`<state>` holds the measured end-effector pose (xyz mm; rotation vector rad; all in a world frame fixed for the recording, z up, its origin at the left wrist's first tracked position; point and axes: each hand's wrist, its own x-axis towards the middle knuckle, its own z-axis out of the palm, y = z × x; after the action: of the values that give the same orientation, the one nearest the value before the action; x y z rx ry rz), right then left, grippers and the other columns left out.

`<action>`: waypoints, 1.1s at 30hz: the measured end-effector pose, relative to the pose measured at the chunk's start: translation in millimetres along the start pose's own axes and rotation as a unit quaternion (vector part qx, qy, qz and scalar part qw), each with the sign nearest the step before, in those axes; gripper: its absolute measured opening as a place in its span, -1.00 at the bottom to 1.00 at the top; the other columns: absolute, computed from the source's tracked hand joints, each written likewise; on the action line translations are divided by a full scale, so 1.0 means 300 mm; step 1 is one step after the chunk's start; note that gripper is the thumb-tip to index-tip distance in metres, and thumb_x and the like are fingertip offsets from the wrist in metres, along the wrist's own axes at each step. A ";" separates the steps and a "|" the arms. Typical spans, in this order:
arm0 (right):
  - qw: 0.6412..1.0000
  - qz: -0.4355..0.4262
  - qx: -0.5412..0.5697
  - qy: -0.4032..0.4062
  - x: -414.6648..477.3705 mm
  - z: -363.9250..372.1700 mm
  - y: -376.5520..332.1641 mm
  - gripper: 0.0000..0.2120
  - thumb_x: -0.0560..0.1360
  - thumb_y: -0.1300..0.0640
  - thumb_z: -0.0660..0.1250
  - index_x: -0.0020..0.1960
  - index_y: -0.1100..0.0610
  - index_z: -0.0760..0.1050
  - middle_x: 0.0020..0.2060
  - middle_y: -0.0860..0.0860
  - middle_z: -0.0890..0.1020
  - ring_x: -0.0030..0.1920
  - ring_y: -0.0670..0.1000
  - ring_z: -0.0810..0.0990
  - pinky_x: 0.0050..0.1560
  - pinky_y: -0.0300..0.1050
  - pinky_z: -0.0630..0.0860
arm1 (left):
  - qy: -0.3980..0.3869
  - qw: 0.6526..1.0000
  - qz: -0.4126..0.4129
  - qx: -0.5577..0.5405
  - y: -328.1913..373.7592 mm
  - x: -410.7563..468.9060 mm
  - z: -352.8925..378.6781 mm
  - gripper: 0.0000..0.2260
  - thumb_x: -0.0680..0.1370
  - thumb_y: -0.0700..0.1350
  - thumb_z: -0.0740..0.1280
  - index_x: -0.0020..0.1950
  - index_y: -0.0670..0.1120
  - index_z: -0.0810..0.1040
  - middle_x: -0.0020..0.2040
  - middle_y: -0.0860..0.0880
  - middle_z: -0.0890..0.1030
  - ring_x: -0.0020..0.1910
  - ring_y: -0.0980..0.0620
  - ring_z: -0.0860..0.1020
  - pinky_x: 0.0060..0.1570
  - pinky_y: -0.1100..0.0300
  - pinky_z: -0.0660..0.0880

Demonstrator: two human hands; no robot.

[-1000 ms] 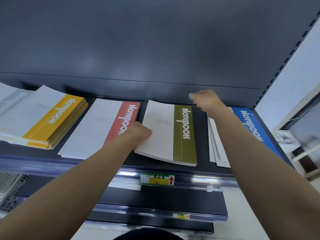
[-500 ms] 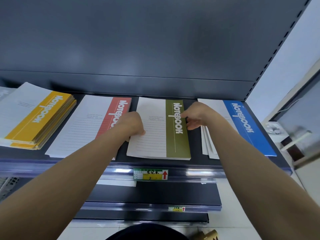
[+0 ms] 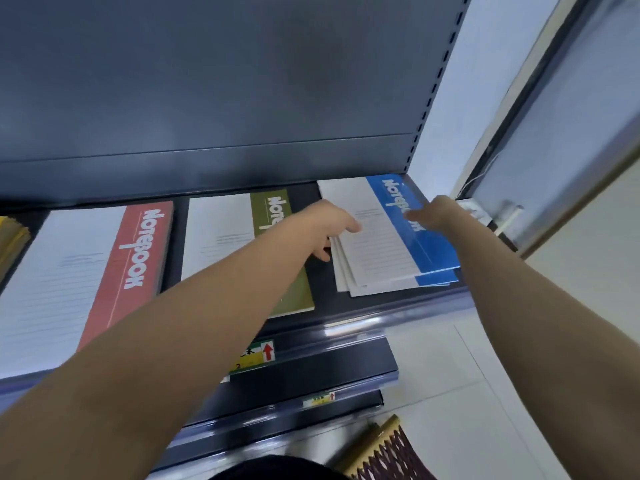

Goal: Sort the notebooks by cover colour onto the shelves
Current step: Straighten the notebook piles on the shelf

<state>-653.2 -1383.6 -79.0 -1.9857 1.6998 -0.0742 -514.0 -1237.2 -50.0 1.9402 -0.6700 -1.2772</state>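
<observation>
On the dark shelf [image 3: 349, 325] lie a red-banded notebook [image 3: 133, 258], an olive-green-banded notebook [image 3: 221, 230] and, at the right end, a slightly fanned stack of blue-banded notebooks [image 3: 381, 251]. My left hand [image 3: 329, 226] is at the blue stack's left edge, fingers on the top white page and thumb curled at the side, pinching it. My right hand [image 3: 431, 213] rests on the blue band of the top notebook with fingers stretched leftward. My left forearm crosses over the green notebook and hides its lower part.
A yellow notebook stack [image 3: 10, 237] shows at the far left edge. Two lower shelves [image 3: 329, 370] with a price label [image 3: 254, 356] sit beneath. A dark back panel [image 3: 207, 98] rises behind. A netted thing [image 3: 388, 452] lies on the white floor at the bottom.
Both hands left the green notebook and moved right onto the blue stack. The view swung right and tilted, so the yellow stack is nearly out of frame.
</observation>
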 end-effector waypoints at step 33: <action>0.845 -0.124 0.513 0.088 -0.087 -0.101 -0.083 -0.84 0.48 0.12 0.39 -0.06 0.13 0.42 -0.33 0.00 0.49 -0.37 -0.05 0.42 -0.33 -0.21 0.43 | 0.114 0.953 0.272 -0.065 0.019 0.053 0.021 -0.76 0.63 -0.26 0.14 0.21 -0.04 0.17 0.17 0.04 0.45 0.10 0.05 0.43 0.07 0.16 0.38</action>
<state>-647.3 -1368.0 -34.9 -1.3351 1.0667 -1.0527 -514.2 -1254.2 -56.1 1.6048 -0.8961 -0.7229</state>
